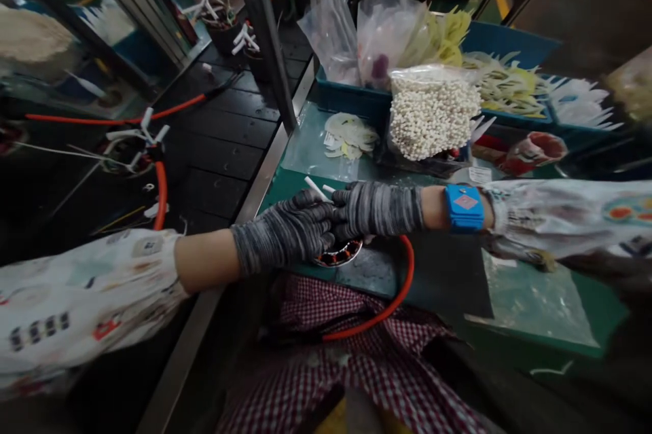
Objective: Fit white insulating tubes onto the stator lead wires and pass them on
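Observation:
My left hand [300,227], in a grey striped knit glove, is closed over the top of a round motor stator [340,256] with dark and orange windings. From the right, my right hand [364,210], gloved alike and with a blue wrist strap [463,208], meets it, fingers bent and pinched together. White sleeved wires [316,188] stick up between the two hands, and their lower ends are hidden by the gloves. An orange sleeved cable [407,264] curves from beside the stator down to my checked apron [326,305].
A bag of small white beads [432,115] stands before blue bins [509,40] of pale strips. Flat pale pieces [351,135] lie on a clear bag. Left, past a metal post [265,33], a dark roller conveyor [224,128] carries another wired stator [125,152]. A plastic bag [540,298] lies right.

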### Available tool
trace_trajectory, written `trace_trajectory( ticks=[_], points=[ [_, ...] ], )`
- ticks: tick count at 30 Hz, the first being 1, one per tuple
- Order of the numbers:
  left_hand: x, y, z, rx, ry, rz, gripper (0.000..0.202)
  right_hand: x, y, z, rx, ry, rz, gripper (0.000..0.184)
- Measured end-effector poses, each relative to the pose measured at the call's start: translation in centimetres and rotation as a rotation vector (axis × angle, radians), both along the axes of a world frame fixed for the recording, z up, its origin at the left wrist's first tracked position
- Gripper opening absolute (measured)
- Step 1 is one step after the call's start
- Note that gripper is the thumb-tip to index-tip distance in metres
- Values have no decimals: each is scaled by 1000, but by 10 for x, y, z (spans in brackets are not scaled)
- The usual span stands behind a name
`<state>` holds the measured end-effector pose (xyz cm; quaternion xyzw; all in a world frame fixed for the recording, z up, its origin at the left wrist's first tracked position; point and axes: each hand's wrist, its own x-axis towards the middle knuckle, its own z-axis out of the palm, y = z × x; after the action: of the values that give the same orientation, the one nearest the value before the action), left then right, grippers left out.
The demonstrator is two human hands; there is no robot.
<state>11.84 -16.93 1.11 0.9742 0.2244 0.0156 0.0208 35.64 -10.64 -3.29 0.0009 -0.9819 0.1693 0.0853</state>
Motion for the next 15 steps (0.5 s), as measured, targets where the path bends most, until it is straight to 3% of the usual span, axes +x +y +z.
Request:
trace_trajectory(
  ticks=[3,6,9,12,15],
  points=[
    [-17,-11,-13,6,-15,-4,34,15,-13,-1,99,57,-87,14],
    [-42,-15,-30,14,-44,38,32,37,-29,-8,196,161,-181,27],
    [-57,-9,-33,15,-66,6,28,53,-53,-26,262,242,-312,26],
    [-45,5,-19,-40,-109,-45,16,57,-92,-51,136,398,-681,34],
    [-7,22,-3,-150,-166,70,36,54,-136,-67,-48,594,-1094,55]
  ],
)
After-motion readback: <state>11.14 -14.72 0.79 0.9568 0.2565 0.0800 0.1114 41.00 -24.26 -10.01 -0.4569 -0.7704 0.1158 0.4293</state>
